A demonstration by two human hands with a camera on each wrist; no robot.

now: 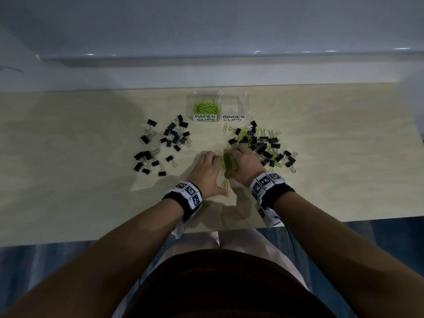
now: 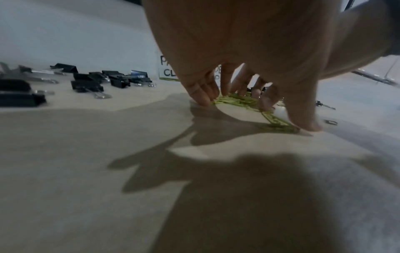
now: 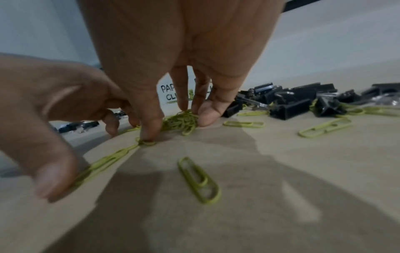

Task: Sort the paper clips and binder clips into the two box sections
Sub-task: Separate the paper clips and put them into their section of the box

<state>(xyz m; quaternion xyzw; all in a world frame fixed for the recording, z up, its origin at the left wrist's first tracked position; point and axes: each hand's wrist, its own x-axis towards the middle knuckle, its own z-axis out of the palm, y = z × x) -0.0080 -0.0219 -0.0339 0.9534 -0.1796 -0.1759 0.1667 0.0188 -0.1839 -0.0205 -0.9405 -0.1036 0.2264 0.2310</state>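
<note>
Both hands meet at the table's middle over a heap of green paper clips (image 1: 230, 162). My right hand (image 1: 243, 165) has thumb and fingers curled round a bunch of the clips (image 3: 184, 120). My left hand (image 1: 210, 171) stands beside it, its straight fingertips (image 2: 201, 100) on the table at the heap's edge and its thumb (image 2: 305, 121) pressing a line of clips. The clear two-section box (image 1: 218, 97) stands behind: the PAPER CLIPS section (image 1: 205, 107) holds green clips, the BINDER CLIPS section (image 1: 234, 106) looks empty.
Black binder clips (image 1: 165, 143) lie scattered left of the hands. A denser heap of binder clips mixed with paper clips (image 1: 263, 143) lies to the right. A single paper clip (image 3: 199, 181) lies on the table near my right wrist. The table's front edge (image 1: 137, 235) is close.
</note>
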